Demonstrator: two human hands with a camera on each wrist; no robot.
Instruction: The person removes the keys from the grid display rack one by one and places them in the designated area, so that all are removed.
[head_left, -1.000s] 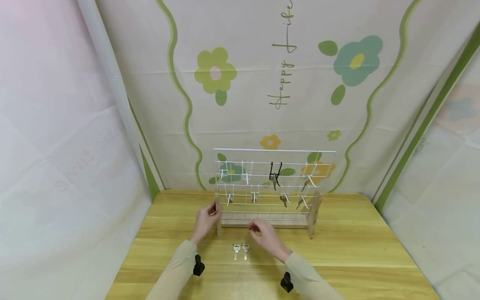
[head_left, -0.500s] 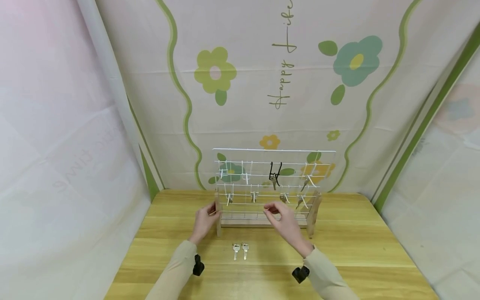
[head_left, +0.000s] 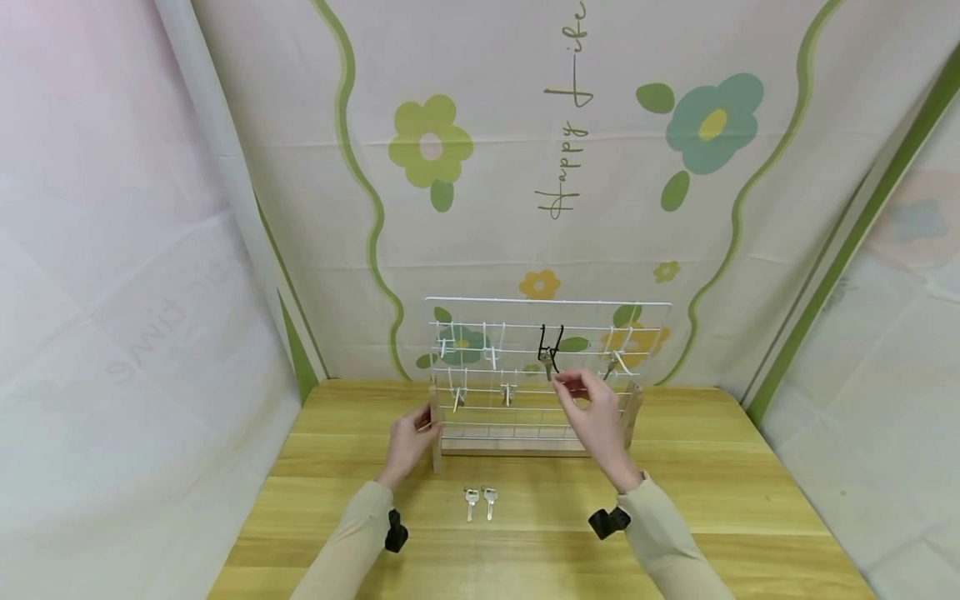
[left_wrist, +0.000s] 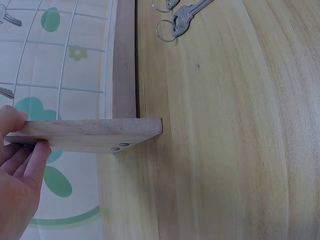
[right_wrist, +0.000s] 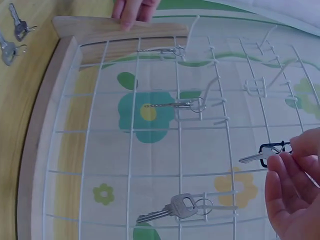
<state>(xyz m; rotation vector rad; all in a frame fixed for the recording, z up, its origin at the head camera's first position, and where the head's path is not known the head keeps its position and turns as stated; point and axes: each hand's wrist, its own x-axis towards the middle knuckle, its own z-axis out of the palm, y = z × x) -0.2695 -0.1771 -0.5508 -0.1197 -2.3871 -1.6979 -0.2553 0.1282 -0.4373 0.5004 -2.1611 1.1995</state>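
i count one wire rack (head_left: pixel 525 333) on one wooden table (head_left: pixel 712 500). two loose keys (head_left: pixel 480 502) lie on the table. on the rack i make out four hanging keys (right_wrist: pixel 172 209) in the right wrist view. one black hook (head_left: pixel 551 337). two hands: left hand (head_left: pixel 411 442), right hand (head_left: pixel 596 412).

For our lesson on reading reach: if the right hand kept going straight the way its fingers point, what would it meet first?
Probably the key hanging on the black hook of the wire rack. The right hand's fingertips are right at it; actual contact is unclear.
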